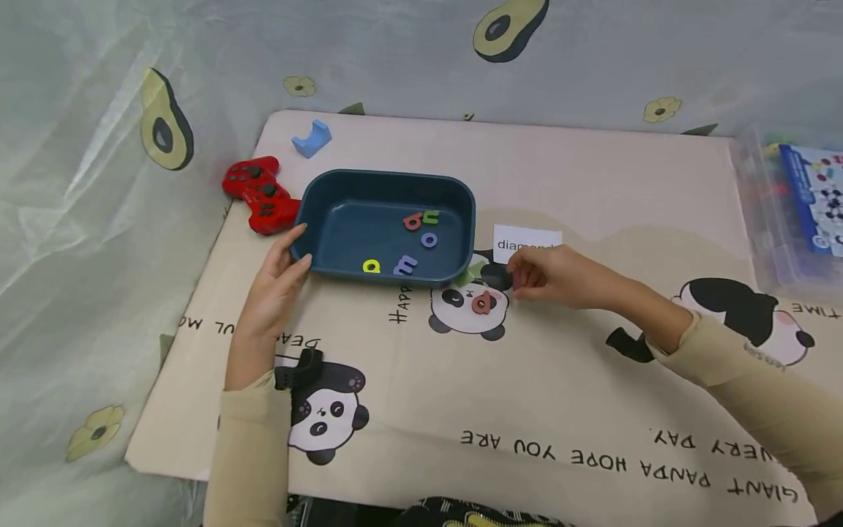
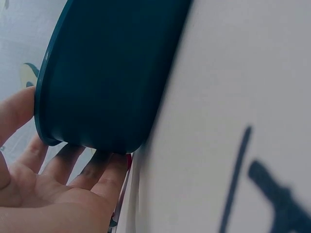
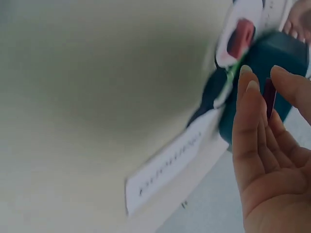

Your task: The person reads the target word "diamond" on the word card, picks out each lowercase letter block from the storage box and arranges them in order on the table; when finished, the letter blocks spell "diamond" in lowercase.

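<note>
One thin purplish piece (image 3: 269, 97) pinched in the right grip (image 1: 549, 277), might drop if that loosens. Left grip (image 1: 273, 285) has the dark-teal rectangular tray (image 1: 358, 230) by its near-left corner.

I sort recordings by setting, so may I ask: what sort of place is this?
Probably a table set up for play or learning: toy letters in a tray, a word card and a panda-print cloth.
</note>
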Demonstrator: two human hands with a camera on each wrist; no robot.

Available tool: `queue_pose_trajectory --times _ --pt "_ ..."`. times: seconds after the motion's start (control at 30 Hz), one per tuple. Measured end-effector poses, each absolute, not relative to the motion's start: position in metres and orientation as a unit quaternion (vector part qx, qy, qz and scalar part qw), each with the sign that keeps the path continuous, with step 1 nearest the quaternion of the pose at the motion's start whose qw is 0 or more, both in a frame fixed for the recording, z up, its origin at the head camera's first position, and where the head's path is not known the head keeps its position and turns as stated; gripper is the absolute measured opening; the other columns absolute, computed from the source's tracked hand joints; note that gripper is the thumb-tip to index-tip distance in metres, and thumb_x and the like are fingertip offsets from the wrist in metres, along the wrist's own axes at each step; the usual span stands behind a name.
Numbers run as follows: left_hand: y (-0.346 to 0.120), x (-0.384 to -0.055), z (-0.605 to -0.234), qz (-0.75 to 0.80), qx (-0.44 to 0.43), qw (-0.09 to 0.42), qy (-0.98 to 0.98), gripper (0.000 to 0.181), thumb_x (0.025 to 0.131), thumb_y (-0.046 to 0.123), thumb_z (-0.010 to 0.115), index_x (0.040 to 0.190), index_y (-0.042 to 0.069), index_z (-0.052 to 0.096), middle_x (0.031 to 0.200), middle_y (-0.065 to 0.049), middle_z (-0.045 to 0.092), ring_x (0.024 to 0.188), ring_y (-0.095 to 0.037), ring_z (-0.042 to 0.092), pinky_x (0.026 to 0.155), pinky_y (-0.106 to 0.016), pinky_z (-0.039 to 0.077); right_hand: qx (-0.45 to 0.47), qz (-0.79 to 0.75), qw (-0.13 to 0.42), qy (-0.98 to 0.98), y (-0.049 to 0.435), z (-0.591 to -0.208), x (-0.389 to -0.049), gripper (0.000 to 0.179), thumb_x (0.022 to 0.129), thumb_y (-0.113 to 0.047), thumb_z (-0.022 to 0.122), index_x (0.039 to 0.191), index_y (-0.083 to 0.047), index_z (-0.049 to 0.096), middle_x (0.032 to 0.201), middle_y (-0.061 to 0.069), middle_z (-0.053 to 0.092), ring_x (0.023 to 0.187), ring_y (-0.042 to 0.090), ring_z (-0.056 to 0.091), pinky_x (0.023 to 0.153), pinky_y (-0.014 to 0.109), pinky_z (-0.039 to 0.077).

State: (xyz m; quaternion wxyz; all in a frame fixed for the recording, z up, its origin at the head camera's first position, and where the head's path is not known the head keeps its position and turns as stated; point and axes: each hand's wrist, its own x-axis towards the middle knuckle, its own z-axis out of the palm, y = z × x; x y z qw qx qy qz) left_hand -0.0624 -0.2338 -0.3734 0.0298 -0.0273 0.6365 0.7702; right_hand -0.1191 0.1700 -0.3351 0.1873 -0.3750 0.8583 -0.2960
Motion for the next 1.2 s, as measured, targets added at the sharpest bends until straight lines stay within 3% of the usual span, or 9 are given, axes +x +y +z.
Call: queue_pose_trajectory --times 0.27,0.43,0.77,1.2 --pt "-0.235 -0.062 -0.375 0.772 -0.022 0.025 0.635 0.054 0.099 0.007 0.048 0.149 0.007 0.027 0.156 -0.012 0.012 0.137 -0.028 0.019 0.112 -0.037 0.019 -0.368 -0.28 0.21 0.862 0.161 -0.358 -0.107 0.022 0.082 -0.005 0.073 0.097 0.0 0.058 0.075 -0.002 0.057 0.067 0.012 0.053 0.062 0.026 0.049" --pt "-0.235 -0.063 -0.376 0.776 -0.019 0.023 0.63 0.052 0.099 0.006 0.047 0.148 0.008 0.03 0.155 -0.013 0.012 0.137 -0.029 0.02 0.111 -0.034 0.022 -0.375 -0.273 0.193 0.864 0.156 -0.364 -0.105 0.021 0.082 -0.005 0.071 0.098 0.0 0.058 0.071 -0.003 0.053 0.065 0.011 0.049 0.059 0.027 0.045" --pt "-0.235 -0.063 -0.377 0.776 -0.02 0.017 0.63 0.05 0.099 0.005 0.047 0.146 0.009 0.033 0.155 -0.014 0.013 0.136 -0.03 0.02 0.11 -0.034 0.023 -0.382 -0.29 0.166 0.862 0.153 -0.368 -0.104 0.021 0.08 -0.003 0.073 0.097 0.002 0.06 0.073 -0.002 0.055 0.066 0.011 0.05 0.059 0.026 0.046" --pt "-0.235 -0.063 -0.376 0.777 -0.018 0.019 0.628 0.05 0.099 0.005 0.047 0.146 0.009 0.033 0.155 -0.015 0.013 0.136 -0.03 0.021 0.11 -0.033 0.023 -0.354 -0.281 0.185 0.873 0.149 -0.368 -0.103 0.028 0.08 -0.008 0.075 0.102 0.002 0.062 0.075 -0.001 0.055 0.068 0.014 0.05 0.06 0.026 0.046"
